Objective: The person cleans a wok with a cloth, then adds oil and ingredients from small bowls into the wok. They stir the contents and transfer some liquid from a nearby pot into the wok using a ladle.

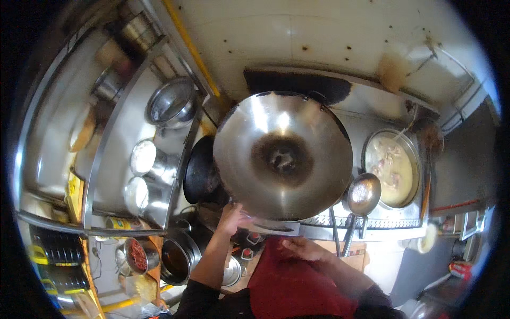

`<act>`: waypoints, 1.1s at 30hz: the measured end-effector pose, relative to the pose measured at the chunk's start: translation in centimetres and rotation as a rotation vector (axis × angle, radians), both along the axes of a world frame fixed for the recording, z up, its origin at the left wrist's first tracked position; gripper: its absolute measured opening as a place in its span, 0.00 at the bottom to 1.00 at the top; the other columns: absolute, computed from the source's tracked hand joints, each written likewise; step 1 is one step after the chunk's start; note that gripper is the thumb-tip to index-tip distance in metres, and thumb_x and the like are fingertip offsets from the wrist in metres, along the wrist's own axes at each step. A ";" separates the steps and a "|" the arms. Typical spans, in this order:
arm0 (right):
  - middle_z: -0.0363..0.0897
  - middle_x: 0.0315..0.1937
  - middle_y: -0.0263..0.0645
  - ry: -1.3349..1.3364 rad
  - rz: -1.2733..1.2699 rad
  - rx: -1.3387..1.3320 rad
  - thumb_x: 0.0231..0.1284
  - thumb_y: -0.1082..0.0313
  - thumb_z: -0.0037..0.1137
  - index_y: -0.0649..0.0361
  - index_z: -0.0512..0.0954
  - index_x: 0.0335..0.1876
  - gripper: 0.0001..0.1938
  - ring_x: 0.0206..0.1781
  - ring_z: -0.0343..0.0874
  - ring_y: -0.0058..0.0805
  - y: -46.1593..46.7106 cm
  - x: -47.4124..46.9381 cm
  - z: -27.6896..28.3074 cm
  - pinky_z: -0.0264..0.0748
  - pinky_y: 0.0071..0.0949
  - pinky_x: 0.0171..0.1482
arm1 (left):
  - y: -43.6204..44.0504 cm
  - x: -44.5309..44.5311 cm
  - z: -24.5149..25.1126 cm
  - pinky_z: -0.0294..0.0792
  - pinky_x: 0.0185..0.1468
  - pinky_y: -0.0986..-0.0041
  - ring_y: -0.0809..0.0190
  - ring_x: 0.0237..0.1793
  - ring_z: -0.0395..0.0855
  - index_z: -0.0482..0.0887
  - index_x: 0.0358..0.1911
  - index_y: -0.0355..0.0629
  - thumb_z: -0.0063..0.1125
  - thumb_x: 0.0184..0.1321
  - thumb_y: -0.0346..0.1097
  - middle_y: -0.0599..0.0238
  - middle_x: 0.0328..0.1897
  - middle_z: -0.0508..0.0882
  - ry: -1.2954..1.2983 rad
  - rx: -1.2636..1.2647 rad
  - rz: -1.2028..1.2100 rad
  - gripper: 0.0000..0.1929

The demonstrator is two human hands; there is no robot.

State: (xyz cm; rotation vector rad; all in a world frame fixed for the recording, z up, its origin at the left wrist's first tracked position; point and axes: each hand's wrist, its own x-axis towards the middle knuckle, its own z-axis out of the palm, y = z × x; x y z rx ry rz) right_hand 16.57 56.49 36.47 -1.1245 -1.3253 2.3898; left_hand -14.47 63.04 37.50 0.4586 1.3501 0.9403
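Observation:
A large steel wok (pixel 326 159) with a dark, scorched centre sits on the range in front of me. The bowl looks bare apart from a small pale patch at its bottom. My left hand (pixel 234 220) is at the wok's near left rim, by the front of the range. Whether its fingers grip the rim or only lie beside it is unclear. My right hand (pixel 303 249) is blurred, in front of my dark red apron (pixel 275 275) and below the wok. Its fingertips are near or against the cloth, and I make out nothing in it.
A steel ladle (pixel 364 194) lies right of the wok. Behind it stands a pot of pale broth with pieces in it (pixel 402 179). A black pan (pixel 202 169) is left of the wok. Steel shelving (pixel 167 171) holds pots and basins. Lower left is a pot of dark liquid (pixel 175 259).

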 end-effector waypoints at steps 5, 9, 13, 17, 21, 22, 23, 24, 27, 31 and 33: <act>0.79 0.62 0.42 0.095 -0.221 -0.189 0.79 0.42 0.48 0.62 0.71 0.72 0.32 0.64 0.75 0.32 -0.4 0.4 1.8 0.70 0.36 0.69 | -4.5 7.6 0.1 0.82 0.55 0.56 0.50 0.53 0.87 0.72 0.66 0.38 0.52 0.76 0.42 0.52 0.58 0.83 -0.105 -0.130 0.083 0.21; 0.79 0.62 0.47 0.095 -0.381 -0.316 0.76 0.37 0.50 0.67 0.72 0.70 0.37 0.63 0.76 0.33 -0.6 0.2 2.3 0.71 0.35 0.68 | -7.0 13.7 -0.9 0.77 0.57 0.62 0.58 0.51 0.86 0.81 0.53 0.46 0.56 0.74 0.42 0.63 0.50 0.87 -0.395 -0.218 0.248 0.12; 0.75 0.65 0.56 0.187 -0.607 -0.465 0.73 0.35 0.53 0.70 0.71 0.69 0.40 0.67 0.75 0.43 -0.5 -0.1 2.1 0.71 0.41 0.69 | -7.0 15.4 -1.6 0.76 0.59 0.63 0.59 0.51 0.85 0.83 0.50 0.44 0.53 0.76 0.42 0.64 0.49 0.88 -0.525 -0.130 0.143 0.11; 0.79 0.61 0.56 0.165 -0.814 -0.615 0.74 0.44 0.56 0.70 0.74 0.65 0.32 0.63 0.79 0.46 0.3 -0.8 1.3 0.74 0.45 0.66 | -6.5 16.6 -1.6 0.76 0.58 0.65 0.60 0.50 0.85 0.84 0.45 0.43 0.52 0.74 0.38 0.64 0.46 0.88 -0.492 -0.136 0.157 0.09; 0.85 0.44 0.47 0.128 -0.859 -0.494 0.73 0.56 0.54 0.67 0.80 0.50 0.19 0.45 0.85 0.35 0.9 -1.4 0.7 0.81 0.36 0.48 | -5.9 17.4 0.0 0.79 0.47 0.70 0.62 0.41 0.87 0.84 0.40 0.41 0.54 0.68 0.33 0.64 0.40 0.88 -0.379 -0.073 0.210 0.06; 0.84 0.44 0.45 0.249 -0.871 -0.481 0.71 0.58 0.55 0.66 0.79 0.51 0.17 0.45 0.83 0.36 0.8 -1.5 0.8 0.79 0.38 0.45 | -5.8 17.4 0.6 0.79 0.45 0.70 0.62 0.39 0.87 0.84 0.39 0.41 0.54 0.68 0.33 0.64 0.38 0.88 -0.358 -0.044 0.227 0.06; 0.83 0.43 0.43 0.334 -0.877 -0.508 0.69 0.59 0.56 0.65 0.78 0.51 0.16 0.45 0.81 0.36 0.9 -1.6 0.9 0.78 0.40 0.42 | -5.5 17.5 1.2 0.80 0.44 0.70 0.62 0.39 0.87 0.83 0.39 0.41 0.54 0.69 0.33 0.64 0.38 0.87 -0.337 -0.089 0.241 0.06; 0.83 0.43 0.43 0.367 -0.911 -0.489 0.70 0.62 0.55 0.64 0.79 0.50 0.14 0.45 0.81 0.36 0.7 -1.7 1.1 0.78 0.39 0.43 | -5.3 17.5 1.9 0.80 0.44 0.70 0.61 0.38 0.87 0.83 0.39 0.41 0.53 0.69 0.33 0.64 0.37 0.87 -0.324 -0.115 0.261 0.06; 0.84 0.43 0.43 0.455 -0.843 -0.266 0.73 0.66 0.51 0.64 0.80 0.47 0.11 0.46 0.81 0.34 0.6 -2.1 2.1 0.77 0.36 0.49 | -5.1 17.5 4.0 0.82 0.42 0.66 0.57 0.35 0.87 0.82 0.41 0.39 0.52 0.69 0.34 0.59 0.37 0.87 -0.297 -0.111 0.296 0.07; 0.80 0.37 0.40 0.662 -0.950 -0.541 0.75 0.68 0.44 0.66 0.77 0.43 0.11 0.40 0.80 0.31 0.2 -2.3 3.9 0.77 0.33 0.45 | -5.9 17.7 7.3 0.84 0.43 0.63 0.53 0.36 0.89 0.81 0.41 0.36 0.51 0.68 0.33 0.55 0.38 0.87 -0.258 -0.088 0.294 0.08; 0.80 0.36 0.43 0.682 -0.927 -0.523 0.75 0.67 0.42 0.68 0.77 0.40 0.13 0.40 0.80 0.32 -0.2 -2.2 5.0 0.77 0.35 0.45 | -6.5 17.9 9.0 0.84 0.43 0.66 0.53 0.36 0.89 0.81 0.43 0.36 0.50 0.67 0.32 0.56 0.39 0.88 -0.288 0.025 0.285 0.09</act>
